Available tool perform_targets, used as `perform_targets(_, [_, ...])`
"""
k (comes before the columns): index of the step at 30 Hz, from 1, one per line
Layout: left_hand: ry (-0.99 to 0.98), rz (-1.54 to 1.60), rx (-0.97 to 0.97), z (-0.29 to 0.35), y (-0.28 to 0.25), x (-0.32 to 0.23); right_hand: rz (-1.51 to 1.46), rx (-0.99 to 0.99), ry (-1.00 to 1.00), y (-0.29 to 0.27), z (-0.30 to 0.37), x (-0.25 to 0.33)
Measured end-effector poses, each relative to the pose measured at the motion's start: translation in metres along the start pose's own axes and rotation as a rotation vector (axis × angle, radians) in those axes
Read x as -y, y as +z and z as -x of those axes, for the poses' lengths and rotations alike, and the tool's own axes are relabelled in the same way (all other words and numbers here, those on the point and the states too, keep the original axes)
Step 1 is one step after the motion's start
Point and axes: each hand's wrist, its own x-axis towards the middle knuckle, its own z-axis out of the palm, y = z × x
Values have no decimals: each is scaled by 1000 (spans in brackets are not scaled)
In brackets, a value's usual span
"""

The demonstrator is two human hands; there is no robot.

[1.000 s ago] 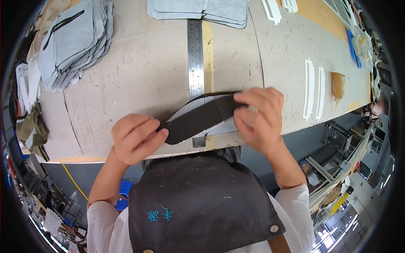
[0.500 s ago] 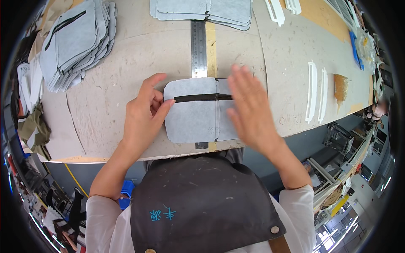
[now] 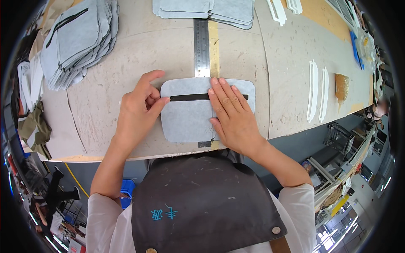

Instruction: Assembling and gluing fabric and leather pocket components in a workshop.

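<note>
A light grey panel [image 3: 185, 122] with rounded corners lies near the table's front edge. A narrow black strip [image 3: 190, 97] runs straight across it, its right end showing past my fingers. At the panel's left edge, my left hand [image 3: 141, 103] touches the strip's left end with the thumb tip. The left index finger stretches out apart from the thumb, and the other fingers are curled. My right hand [image 3: 233, 114] lies flat over the panel's right half, fingers outstretched, covering part of the strip. Beyond the panel, a steel ruler [image 3: 202, 48] extends away, partly hidden beneath it.
Stacks of similar grey panels stand at the far left [image 3: 69, 46] and far middle [image 3: 232, 12]. White narrow frames [image 3: 312, 90] and a tan block [image 3: 342, 87] lie to the right. Olive cloth [image 3: 36, 130] sits at the table's left edge.
My right hand has come from a blurred position farther right to rest flat on the panel. The strip looks straighter. My left hand stays at the panel's left edge.
</note>
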Motion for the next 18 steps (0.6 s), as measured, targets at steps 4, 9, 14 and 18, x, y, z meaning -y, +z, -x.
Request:
perform_targets(4, [-10, 51, 15, 3, 1, 0, -5, 2, -17, 1, -2, 2])
perform_targets(9, [-35, 43, -17, 4, 3, -1, -22, -9, -27, 2, -1, 1])
perform_targets(14, [-41, 3, -46, 7, 4, 1, -61, -49, -7, 0, 3, -4])
perform_targets(18, [-6, 45, -116, 3, 11, -2, -26, -53, -13, 2, 3, -4])
